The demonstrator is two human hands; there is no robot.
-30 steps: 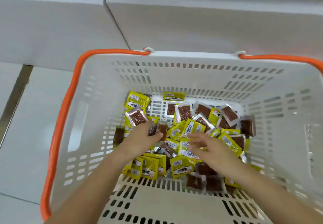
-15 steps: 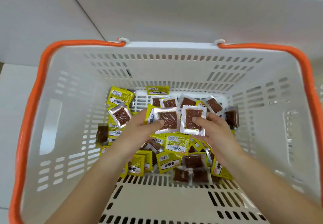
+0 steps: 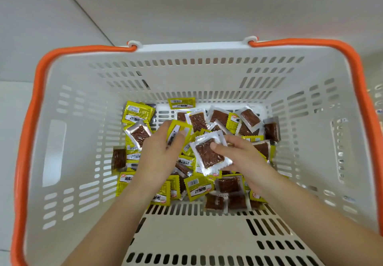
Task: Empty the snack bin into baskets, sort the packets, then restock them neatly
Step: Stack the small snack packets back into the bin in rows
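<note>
A pale, plain surface lay behind and beside a white slotted basket [image 3: 217,75] with an orange handle [image 3: 31,120]. A heap of small snack packets [image 3: 199,187], some yellow, some clear over brown contents, covered the far part of the basket floor. Both hands were down inside it. The right hand [image 3: 240,158] pinched a clear-edged brown packet [image 3: 209,155] with the thumb on top, lifted just above the heap. The left hand [image 3: 159,151] curled around a yellow packet [image 3: 176,133], held edge-on; its print seemed too blurred to read.
</note>
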